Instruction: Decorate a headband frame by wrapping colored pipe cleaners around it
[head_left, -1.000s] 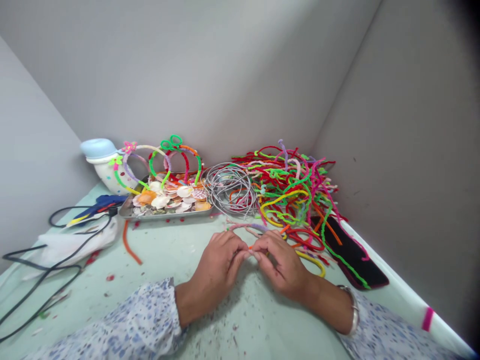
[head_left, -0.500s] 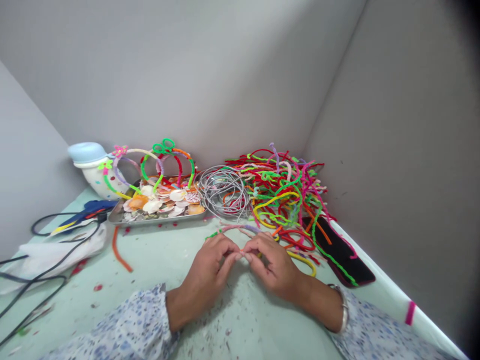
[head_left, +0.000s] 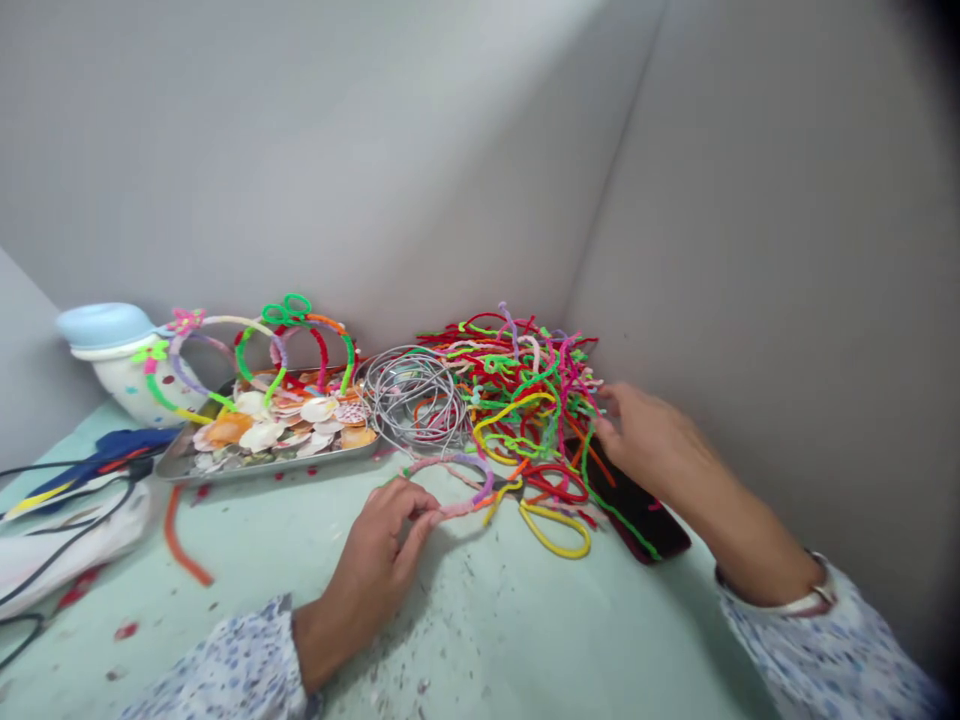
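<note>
My left hand point(head_left: 375, 560) is closed in a pinch on a loop wrapped in pipe cleaner point(head_left: 474, 470), pink, lilac and green, which rests above the table. At the right edge of a tangled heap of coloured pipe cleaners point(head_left: 517, 380) is my right hand point(head_left: 645, 430), its thumb and forefinger apart around some magenta strands. Whether the fingertips grip a strand is unclear. Between the hands lie scissors with one red and one yellow handle point(head_left: 559, 535), close to the loop. Under the right hand, a black phone point(head_left: 645, 520) has pipe cleaner ends across it.
A metal tray point(head_left: 285, 465) of seashells holds several wrapped headbands point(head_left: 352, 365). Coiled grey wire point(head_left: 416, 400) sits beside it. At left are a white container with a blue lid point(head_left: 112, 325), black cables point(head_left: 67, 540) and an orange pipe cleaner point(head_left: 180, 545). Grey walls close off the back and right.
My right hand has left the loop and moved right to the pipe cleaner heap. My left hand still pinches the loop. The view has turned to the right.
</note>
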